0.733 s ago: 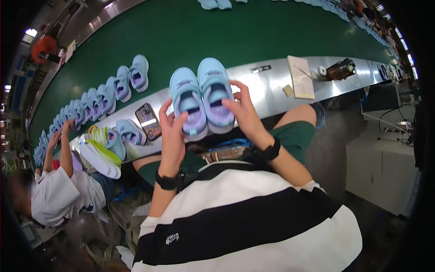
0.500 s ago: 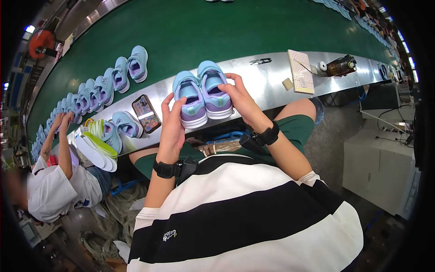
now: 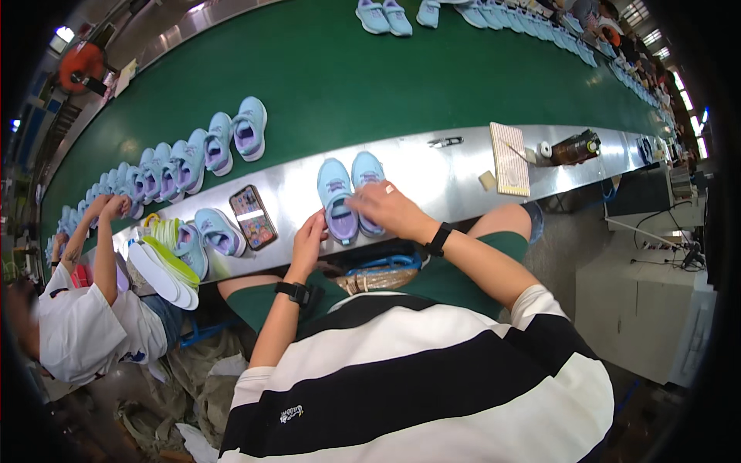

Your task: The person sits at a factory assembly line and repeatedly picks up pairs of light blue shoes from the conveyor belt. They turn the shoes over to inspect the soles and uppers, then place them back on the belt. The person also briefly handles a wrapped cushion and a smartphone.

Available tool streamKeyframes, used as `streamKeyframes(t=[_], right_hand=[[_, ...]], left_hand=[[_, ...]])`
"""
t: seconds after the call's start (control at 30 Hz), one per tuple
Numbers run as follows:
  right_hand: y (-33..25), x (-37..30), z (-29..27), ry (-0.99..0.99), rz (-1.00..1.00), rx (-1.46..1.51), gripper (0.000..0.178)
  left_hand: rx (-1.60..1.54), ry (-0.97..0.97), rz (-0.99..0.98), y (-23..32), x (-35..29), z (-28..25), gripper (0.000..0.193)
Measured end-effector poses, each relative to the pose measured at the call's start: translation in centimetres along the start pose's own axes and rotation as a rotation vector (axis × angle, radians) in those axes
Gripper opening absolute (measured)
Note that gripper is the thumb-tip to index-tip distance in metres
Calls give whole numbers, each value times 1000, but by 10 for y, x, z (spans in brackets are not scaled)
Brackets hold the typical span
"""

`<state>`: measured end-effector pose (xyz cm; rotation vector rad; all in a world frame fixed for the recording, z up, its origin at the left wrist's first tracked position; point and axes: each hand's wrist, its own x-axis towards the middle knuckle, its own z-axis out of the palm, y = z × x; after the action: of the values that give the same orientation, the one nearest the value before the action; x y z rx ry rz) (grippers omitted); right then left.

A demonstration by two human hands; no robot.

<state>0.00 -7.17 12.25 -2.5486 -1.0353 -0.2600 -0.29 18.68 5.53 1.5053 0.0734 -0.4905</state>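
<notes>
- Right hand: spread palm-down over the right shoe, its fingertips reaching to the collar of the left shoe. They are blurred, so I cannot tell whether they pinch anything.
- Left hand: fingers curled at the outer side of the left shoe, near the heel; whether they press on it or only rest beside it, I cannot tell.
- The pair of light-blue shoes sits side by side on the metal ledge, toes toward the green belt.
- The step in hand looks like handling the pair around the collars. As I judge it, the next move calls for a steady left hand at the heel and a light right hand.
- Left of the pair lie a phone, a loose shoe and white insoles.
- To the right are small snips, a patterned pad and a dark bottle.
- Farther left, a co-worker reaches toward a row of shoes on the belt.
</notes>
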Motion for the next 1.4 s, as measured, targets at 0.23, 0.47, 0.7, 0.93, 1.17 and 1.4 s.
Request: streamKeyframes(t=[0.23, 0.47, 0.7, 0.93, 1.17, 1.4], right_hand=[[22, 79, -11, -99, -490, -254, 6], [43, 121, -57, 354, 117, -196, 16], [175, 303, -168, 444, 712, -628, 40], [110, 343, -44, 270, 192, 97, 32], [-4, 350, 162, -287, 355, -25, 57], [30, 315, 147, -296, 446, 8, 64]], left_hand=[[562, 369, 570, -1, 19, -12, 13], [638, 415, 636, -13, 18, -8, 8], [657, 391, 635, -8, 16, -19, 12], [681, 399, 637, -11, 14, -24, 15], [717, 366, 647, -5, 12, -27, 22], [810, 314, 562, -7, 13, -26, 26]])
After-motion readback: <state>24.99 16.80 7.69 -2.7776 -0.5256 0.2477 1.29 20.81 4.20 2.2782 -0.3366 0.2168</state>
